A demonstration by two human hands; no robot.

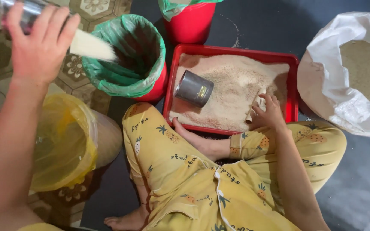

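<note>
Left hand (39, 45) grip clamps one of two tins (20, 15); right hand (270, 113) grip loose in grain (232, 85)

metal cup (22, 15): cut off by top edge | red bucket (190, 21): top cropped | white sack (347, 72): right side cropped

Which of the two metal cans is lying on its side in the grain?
The metal can in the red tray lies on its side on the grain. The other can is held up by the left hand, pouring grain.
</note>
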